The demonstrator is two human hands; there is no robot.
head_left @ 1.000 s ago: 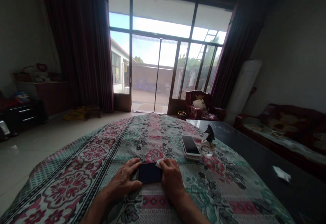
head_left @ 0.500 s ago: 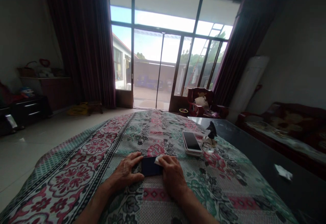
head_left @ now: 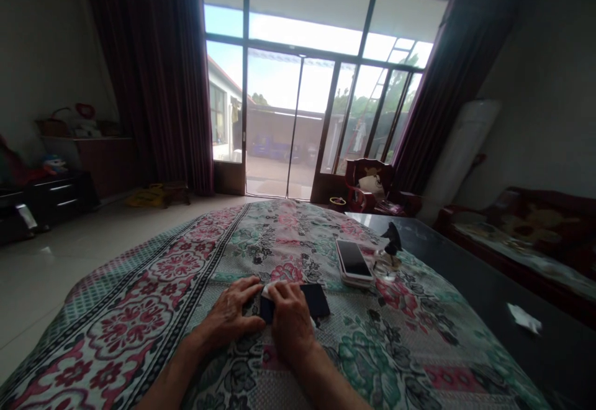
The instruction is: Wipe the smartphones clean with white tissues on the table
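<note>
A dark, flat phone-like slab [head_left: 317,301] lies crosswise on the patterned cloth in front of me. At its left end is my left hand [head_left: 236,312], thumb and fingers bracketing the edges and steadying it. My right hand [head_left: 292,320] presses on the left half of the slab, its fingers closed on a crumpled white tissue [head_left: 266,291]. The hand hides the slab's middle and most of the tissue. Beyond it to the right lies a light-framed phone [head_left: 354,262] with a black screen, beside a clear spray bottle [head_left: 386,266] with a black nozzle.
A floral tablecloth [head_left: 372,360] covers the surface. On the dark tabletop [head_left: 470,292] at right lies another white tissue [head_left: 524,318]. A wooden armchair [head_left: 367,180] stands near the glass doors [head_left: 274,130], and a carved sofa [head_left: 535,217] is along the right.
My right hand with the tissue has slid left along the dark slab, uncovering its right end. My left hand stays in place. The camera view has shifted slightly.
</note>
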